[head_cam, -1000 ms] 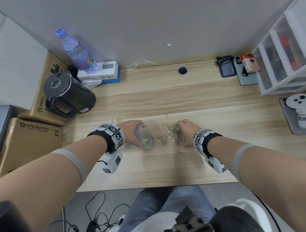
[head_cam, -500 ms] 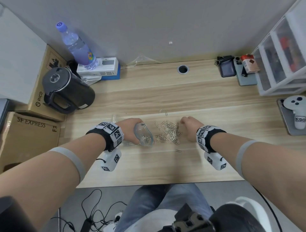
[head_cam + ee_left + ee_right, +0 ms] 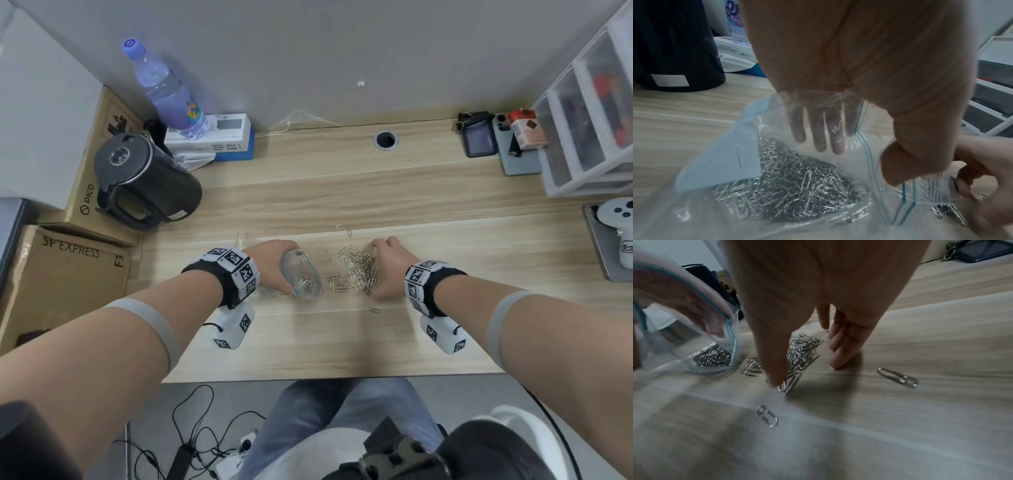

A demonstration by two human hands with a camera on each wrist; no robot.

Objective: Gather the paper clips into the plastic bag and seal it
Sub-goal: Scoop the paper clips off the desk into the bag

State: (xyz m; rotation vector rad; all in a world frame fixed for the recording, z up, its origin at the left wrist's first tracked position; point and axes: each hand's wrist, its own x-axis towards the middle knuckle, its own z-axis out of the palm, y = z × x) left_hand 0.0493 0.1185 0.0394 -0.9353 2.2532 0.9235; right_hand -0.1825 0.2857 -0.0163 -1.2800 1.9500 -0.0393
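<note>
Left hand (image 3: 274, 263) gripping the plastic bag (image 3: 301, 281) with its mouth held open on the desk (image 3: 308, 192), fingers inside, right hand (image 3: 387, 270) at its 3 o'clock, fingers straight, cupped against the loose paper clips (image 3: 352, 270), more clips already bagged, kettle (image 3: 144, 181) at 10 o'clock.

Marker-tagged wrist units (image 3: 236, 270), grey armbands (image 3: 507, 318), blue jeans (image 3: 342, 407)

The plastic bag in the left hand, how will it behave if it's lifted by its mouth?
The plastic bag looks thin and floppy, so it would probably sag. The paper clips inside would likely slump to its lowest corner. They might spill; it is unsealed.
</note>
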